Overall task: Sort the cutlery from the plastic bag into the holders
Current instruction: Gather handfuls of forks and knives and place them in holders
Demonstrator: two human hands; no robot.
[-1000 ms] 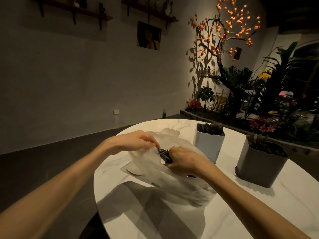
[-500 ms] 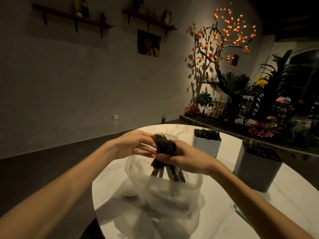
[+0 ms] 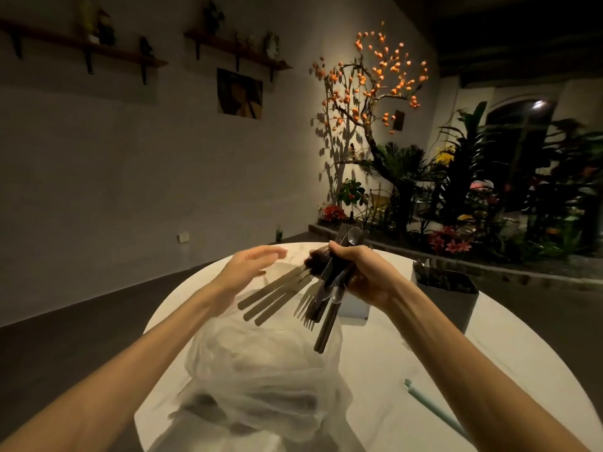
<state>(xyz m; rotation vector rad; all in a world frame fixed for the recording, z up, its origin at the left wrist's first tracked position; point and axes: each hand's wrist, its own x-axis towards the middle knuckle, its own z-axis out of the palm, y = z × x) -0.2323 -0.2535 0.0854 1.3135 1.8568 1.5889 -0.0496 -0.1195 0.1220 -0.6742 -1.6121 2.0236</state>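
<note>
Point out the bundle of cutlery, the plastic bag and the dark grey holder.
bundle of cutlery [image 3: 329,275], head view, where the handles cross beside the grip.
plastic bag [image 3: 267,370], head view, its crumpled top.
dark grey holder [image 3: 452,305], head view, its front wall.

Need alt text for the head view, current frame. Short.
The right hand grips a mixed bundle of cutlery, forks, knives and spoons fanned out, above a crumpled plastic bag on a round white table. The left hand hovers open beside the bundle. Two holders stand behind: a white holder, mostly hidden, and a grey holder.
</note>
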